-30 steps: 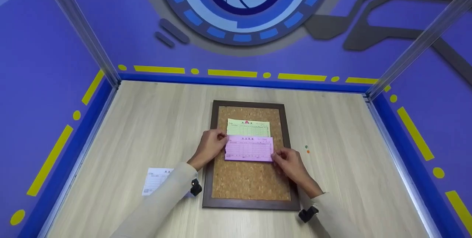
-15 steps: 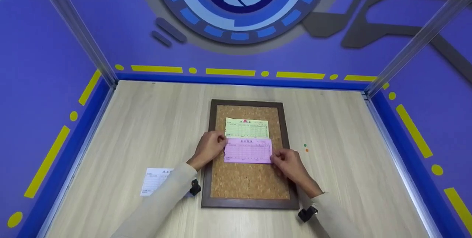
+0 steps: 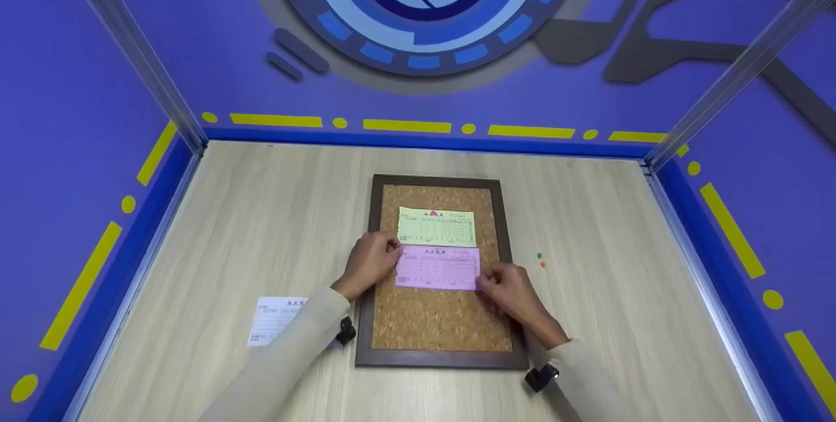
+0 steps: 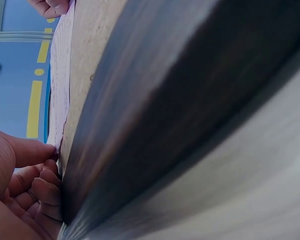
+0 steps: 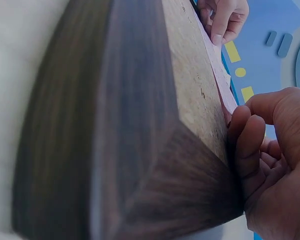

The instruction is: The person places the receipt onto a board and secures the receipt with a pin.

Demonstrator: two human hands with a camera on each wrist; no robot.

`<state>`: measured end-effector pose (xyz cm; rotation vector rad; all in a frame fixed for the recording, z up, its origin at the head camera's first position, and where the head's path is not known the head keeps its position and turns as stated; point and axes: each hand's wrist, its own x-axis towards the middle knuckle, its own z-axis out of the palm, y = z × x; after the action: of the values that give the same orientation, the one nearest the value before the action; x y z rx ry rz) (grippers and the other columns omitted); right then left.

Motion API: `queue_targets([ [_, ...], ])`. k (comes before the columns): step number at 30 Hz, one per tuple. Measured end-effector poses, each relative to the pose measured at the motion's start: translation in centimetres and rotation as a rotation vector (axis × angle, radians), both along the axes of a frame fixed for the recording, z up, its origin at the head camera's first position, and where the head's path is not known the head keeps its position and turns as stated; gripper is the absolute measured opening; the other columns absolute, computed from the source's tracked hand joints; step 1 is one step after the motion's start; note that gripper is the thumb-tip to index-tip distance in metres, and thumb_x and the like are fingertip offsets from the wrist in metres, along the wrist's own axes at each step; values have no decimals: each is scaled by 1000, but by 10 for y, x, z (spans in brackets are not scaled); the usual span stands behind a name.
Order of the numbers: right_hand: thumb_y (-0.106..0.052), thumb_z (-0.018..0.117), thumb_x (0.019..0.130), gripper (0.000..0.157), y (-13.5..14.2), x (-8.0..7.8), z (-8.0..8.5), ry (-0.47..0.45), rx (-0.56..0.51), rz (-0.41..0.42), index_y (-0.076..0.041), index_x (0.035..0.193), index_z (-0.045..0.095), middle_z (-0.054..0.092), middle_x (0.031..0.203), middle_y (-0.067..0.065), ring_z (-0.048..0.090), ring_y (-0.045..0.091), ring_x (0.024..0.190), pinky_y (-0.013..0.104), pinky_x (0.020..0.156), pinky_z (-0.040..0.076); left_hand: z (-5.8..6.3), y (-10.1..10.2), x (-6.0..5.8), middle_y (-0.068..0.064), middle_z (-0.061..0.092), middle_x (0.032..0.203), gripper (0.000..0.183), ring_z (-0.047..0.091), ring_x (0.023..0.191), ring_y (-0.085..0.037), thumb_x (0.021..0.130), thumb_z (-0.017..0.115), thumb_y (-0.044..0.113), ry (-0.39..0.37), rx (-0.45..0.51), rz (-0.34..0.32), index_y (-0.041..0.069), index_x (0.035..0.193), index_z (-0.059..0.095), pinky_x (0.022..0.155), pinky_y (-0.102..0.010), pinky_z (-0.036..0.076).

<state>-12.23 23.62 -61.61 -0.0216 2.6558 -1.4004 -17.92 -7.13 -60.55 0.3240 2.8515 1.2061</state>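
A pink printed form slip [image 3: 437,269] lies over the cork board [image 3: 444,324], just below a green form slip [image 3: 436,228]. My left hand [image 3: 373,259] pinches the pink slip at its left edge between thumb and finger. At the lower right corner, my right hand [image 3: 516,291] pinches the same slip. A red pushpin [image 3: 434,213] sits at the top middle of the green slip. In the right wrist view the pink slip [image 5: 221,75] runs between both hands, close over the cork. The left wrist view has its edge [image 4: 62,65] seen nearly side-on.
The board's dark wooden frame [image 3: 444,360] lies on the pale wood table [image 3: 274,213]. A white form slip [image 3: 277,317] lies at the left, partly under the left sleeve. Right of the board are a green pushpin [image 3: 539,255] and an orange one [image 3: 543,264]. Blue panels surround the table.
Both hands have shifted the pink slip slightly down the board, so it no longer overlaps the lower part of the green slip. The pink slip now sits flatter against the cork.
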Motion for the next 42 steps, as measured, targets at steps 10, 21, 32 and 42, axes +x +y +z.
queue_targets([
  [10,-6,72,93,20,-1,0,-2,18,12,-13,-10,74,67,60,61,-2,53,8,42,22,38,40,1,-1,-1,5,61,70,11,51,61,-8,99,72,4,-22,15,3,6,90,79,52,-24,36],
  [21,-8,72,92,18,-2,-1,-1,3,13,-28,-10,74,67,60,60,-2,52,9,42,22,38,41,0,-2,-2,5,62,70,11,52,62,-9,98,73,6,13,5,-4,7,89,79,56,-26,39],
  [32,-9,73,92,17,-2,-1,1,-21,21,-39,-10,76,66,61,61,0,54,10,44,23,39,42,-1,-2,-3,5,62,70,11,52,61,-9,98,74,5,8,4,0,6,89,78,55,-26,39],
  [42,-8,73,92,17,-3,-2,-1,-20,35,-36,-10,77,67,61,61,0,54,11,44,23,40,41,0,0,-2,4,61,71,14,52,62,-10,98,72,4,2,-4,6,7,85,75,55,-26,37],
])
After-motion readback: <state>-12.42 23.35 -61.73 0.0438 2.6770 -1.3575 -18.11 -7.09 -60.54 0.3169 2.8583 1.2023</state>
